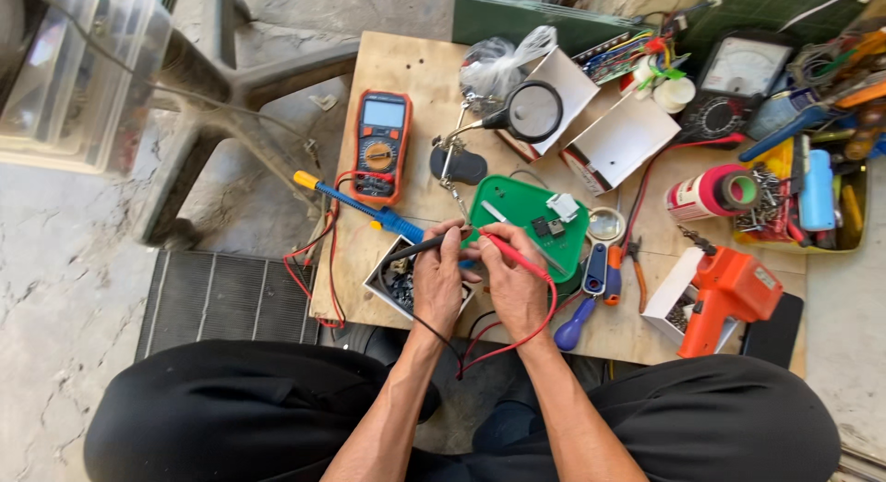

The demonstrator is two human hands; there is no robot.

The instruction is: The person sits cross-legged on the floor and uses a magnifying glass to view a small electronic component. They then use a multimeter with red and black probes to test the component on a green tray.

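I see a low plywood board (406,62) serving as a bench, set on a rough, cracked concrete floor (55,288). My knees in black trousers (231,399) frame the near edge. A ribbed metal grille (221,297) lies on the floor just left of the board, and a clear plastic box (74,76) sits at upper left beside the legs of a grey plastic chair (231,95).

My left hand (438,284) is closed around a black test probe (426,247), its tip angled up and right toward a green circuit board (526,214). My right hand (517,288) is closed around a red test probe (508,251), which points up and left; the two tips meet near the board's lower left edge. I cannot tell whether they touch it. Red and black leads trail from the hands toward my lap.

The green board lies mid-bench, carrying small black parts and a white connector. An orange multimeter (380,145) lies to the left, face up. A blue-handled soldering iron (355,205) lies diagonally between the meter and my left hand. A magnifying glass on a clip stand (533,111) stands just above the board. A small white box of dark parts (397,284) sits partly under my left hand.

Right side is crowded: an orange drill (729,293), a roll of pink tape (711,194), an open white carton (623,141), an analogue meter (743,71), and a yellow tray of tools (803,196).
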